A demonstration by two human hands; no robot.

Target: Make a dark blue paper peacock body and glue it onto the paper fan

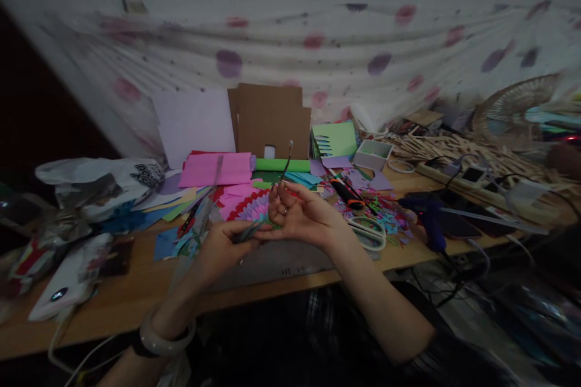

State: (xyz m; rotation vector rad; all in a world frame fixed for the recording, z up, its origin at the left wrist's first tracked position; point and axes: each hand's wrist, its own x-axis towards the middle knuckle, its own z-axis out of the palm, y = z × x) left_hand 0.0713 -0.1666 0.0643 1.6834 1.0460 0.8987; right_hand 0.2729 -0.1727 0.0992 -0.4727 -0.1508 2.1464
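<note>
My right hand (302, 217) is turned palm up, its thumb and fingers closed on a thin dark stick (287, 164) that stands nearly upright with a small pale tip. Close beside it, my left hand (222, 254) pinches a narrow grey-green piece (249, 231) whose kind I cannot make out; its fingertips meet the edge of my right hand. Behind both hands lies a fan of layered pink, red and lilac paper petals (249, 208), partly hidden by the right hand. White-handled scissors (371, 233) rest right of my right wrist.
Pink paper (216, 169), brown cardboard (271, 115) and paper scraps (385, 208) cover the wooden table (140, 296). On the right are a glue gun (426, 217), a power strip (472, 184) and many wooden sticks (445, 154). A white power bank (72, 278) lies left.
</note>
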